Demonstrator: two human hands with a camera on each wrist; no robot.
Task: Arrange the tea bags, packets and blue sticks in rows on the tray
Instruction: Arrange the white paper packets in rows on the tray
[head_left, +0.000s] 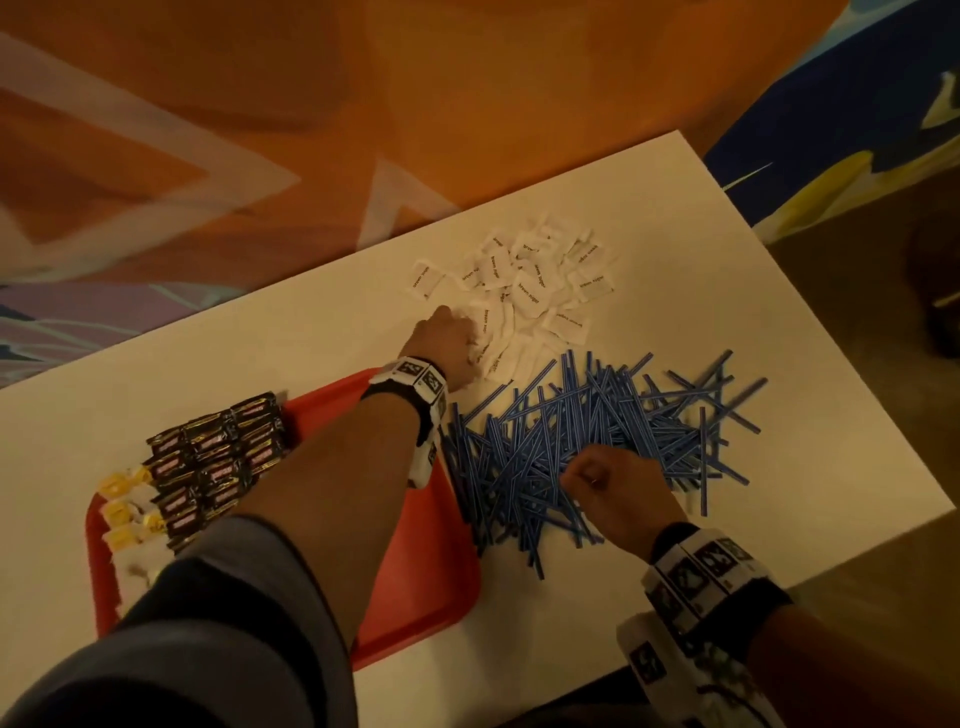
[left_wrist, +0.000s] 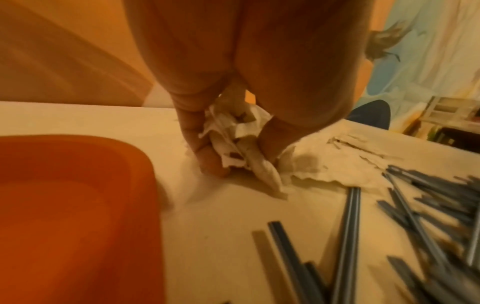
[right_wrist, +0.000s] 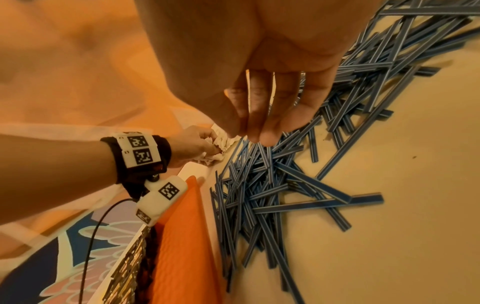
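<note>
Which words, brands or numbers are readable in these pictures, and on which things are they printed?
"brown sugar": on the white packets heaped on the table.
Red lettering on the dark packets in the red tray: too blurred to read.
Yellow tea bags: no readable print.
Blue sticks: stripes only.
Wristbands: square code marks, no words.

Red tray (head_left: 431, 561); blue sticks (head_left: 597, 441) with pale stripes; white packets (head_left: 535, 280) lettered in brown; black wrappers (head_left: 218, 457); yellow-tagged tea bags (head_left: 122, 512); white table (head_left: 675, 218).
</note>
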